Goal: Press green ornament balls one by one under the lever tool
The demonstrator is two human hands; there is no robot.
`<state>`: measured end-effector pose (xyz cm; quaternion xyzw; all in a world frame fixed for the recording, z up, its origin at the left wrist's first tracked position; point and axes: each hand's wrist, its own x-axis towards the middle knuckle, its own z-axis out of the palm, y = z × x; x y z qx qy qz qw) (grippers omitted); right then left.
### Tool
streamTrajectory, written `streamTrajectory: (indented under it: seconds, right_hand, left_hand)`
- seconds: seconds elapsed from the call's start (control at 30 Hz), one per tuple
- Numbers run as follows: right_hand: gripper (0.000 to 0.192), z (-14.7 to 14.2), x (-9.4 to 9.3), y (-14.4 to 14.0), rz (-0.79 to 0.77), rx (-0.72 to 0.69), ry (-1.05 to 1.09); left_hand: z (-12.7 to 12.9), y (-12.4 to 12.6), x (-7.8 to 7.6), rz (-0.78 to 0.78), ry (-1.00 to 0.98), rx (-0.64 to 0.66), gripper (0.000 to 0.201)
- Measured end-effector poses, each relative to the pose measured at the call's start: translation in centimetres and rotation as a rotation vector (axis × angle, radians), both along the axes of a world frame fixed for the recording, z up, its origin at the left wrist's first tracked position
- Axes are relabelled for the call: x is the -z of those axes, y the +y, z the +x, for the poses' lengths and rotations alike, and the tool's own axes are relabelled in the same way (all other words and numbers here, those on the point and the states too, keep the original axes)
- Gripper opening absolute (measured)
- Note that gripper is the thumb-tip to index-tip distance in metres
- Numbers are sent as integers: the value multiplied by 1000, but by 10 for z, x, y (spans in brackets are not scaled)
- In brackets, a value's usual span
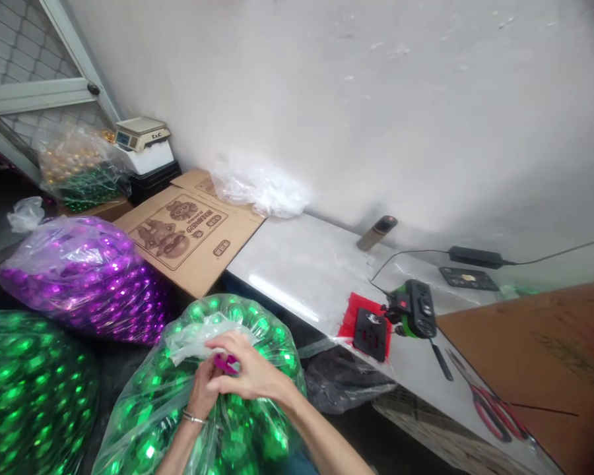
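A large clear plastic bag (277, 330) full of shiny green balls stands directly in front of me. My left hand (206, 386), with a bracelet at the wrist, is closed around the gathered neck of this bag. Against it, my right hand (247, 366) has its fingers curled around a shiny purple strip (226, 363) at the neck. The loose bag mouth (188, 340) sticks out to the left above both hands. Part of the strip and the gathered plastic are hidden by my fingers.
To the left lie another bag of green balls (30, 396) and a bag of purple balls (94, 284). A cardboard box (212, 264) adjoins the white table (287, 257). Red-handled scissors (495, 409) and a green-black device (410, 310) lie at right. A scale (141, 134) stands behind.
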<state>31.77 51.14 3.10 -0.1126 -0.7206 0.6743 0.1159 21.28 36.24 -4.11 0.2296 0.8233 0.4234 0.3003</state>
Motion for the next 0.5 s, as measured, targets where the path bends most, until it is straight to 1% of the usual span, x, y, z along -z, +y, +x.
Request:
streamTrajectory:
  seconds: [0.03, 0.1, 0.17, 0.27, 0.37, 0.4, 0.5]
  right_hand:
    - [79, 12, 8, 6, 23, 52, -39]
    - [68, 32, 27, 10, 66, 184, -152]
    - [59, 40, 46, 4, 125, 260, -254]
    - [47, 31, 66, -15, 223, 238, -314]
    - [26, 19, 76, -20, 273, 167, -330]
    - [26, 18, 77, -17, 278, 140, -337]
    - [35, 26, 76, -3, 288, 83, -360]
  left_hand:
    - [-2, 0, 0, -22, -25, -18, 57]
    - [-5, 1, 1, -59, -62, -56, 60]
    - [-7, 2, 1, -78, -91, -80, 58]
    - [-9, 4, 0, -74, -128, -104, 54]
    - [-10, 3, -3, -51, -178, -148, 57]
    - [-10, 3, -3, -39, -198, -170, 59]
    - [-11, 0, -1, 16, -256, -247, 66]
